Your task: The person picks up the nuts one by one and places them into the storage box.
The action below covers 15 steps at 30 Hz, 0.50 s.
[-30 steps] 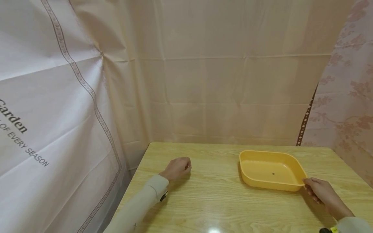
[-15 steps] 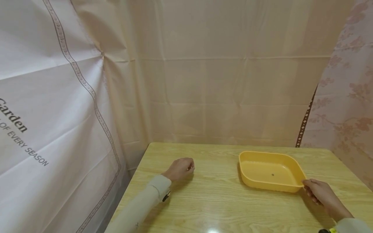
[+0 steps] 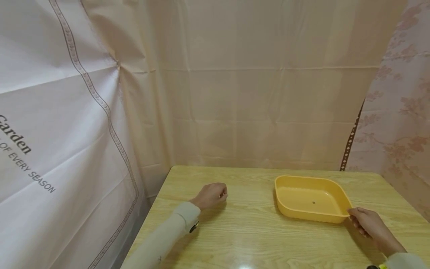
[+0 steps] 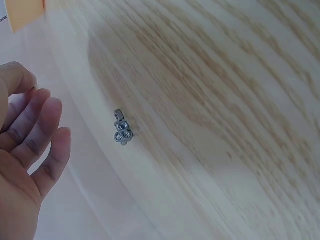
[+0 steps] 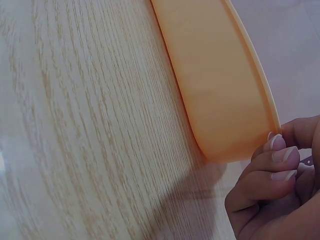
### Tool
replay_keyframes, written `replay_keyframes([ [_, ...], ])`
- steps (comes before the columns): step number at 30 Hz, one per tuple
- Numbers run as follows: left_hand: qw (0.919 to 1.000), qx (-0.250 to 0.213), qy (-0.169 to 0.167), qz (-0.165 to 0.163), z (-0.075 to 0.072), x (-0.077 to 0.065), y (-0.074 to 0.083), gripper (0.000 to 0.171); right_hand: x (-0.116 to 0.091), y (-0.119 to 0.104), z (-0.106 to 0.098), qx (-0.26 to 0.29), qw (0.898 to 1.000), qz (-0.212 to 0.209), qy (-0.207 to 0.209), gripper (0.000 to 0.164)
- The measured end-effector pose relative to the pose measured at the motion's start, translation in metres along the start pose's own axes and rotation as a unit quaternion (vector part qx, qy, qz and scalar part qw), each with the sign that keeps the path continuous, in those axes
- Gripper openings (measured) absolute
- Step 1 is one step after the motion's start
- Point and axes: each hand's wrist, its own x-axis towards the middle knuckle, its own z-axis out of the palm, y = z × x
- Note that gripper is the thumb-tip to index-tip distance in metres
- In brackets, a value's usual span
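Note:
In the head view my left hand hovers over the left half of the wooden table, fingers curled inward. A small cluster of metal nuts appears beside it in the left wrist view; from the head they are hidden. The fingertips show bent, and I cannot tell whether a nut is pinched between them. My right hand pinches the near right corner of a shallow yellow plastic tray, thumb and fingers at its rim. One small nut lies on the tray's floor.
Beige curtain cloth hangs behind the table's far edge. A white printed cloth drapes down on the left, and a pink floral cloth on the right.
My left hand has drifted slightly to the right over the table. The right hand keeps its grip on the tray, which stays in nearly the same place.

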Motion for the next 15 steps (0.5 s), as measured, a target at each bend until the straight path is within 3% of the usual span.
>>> replay_keyframes([
  [15,0.9999,0.007,-0.006,0.006,-0.001,0.009,0.011,0.008,0.000,0.000,-0.001,0.001,1.000,0.007,-0.003,0.042],
])
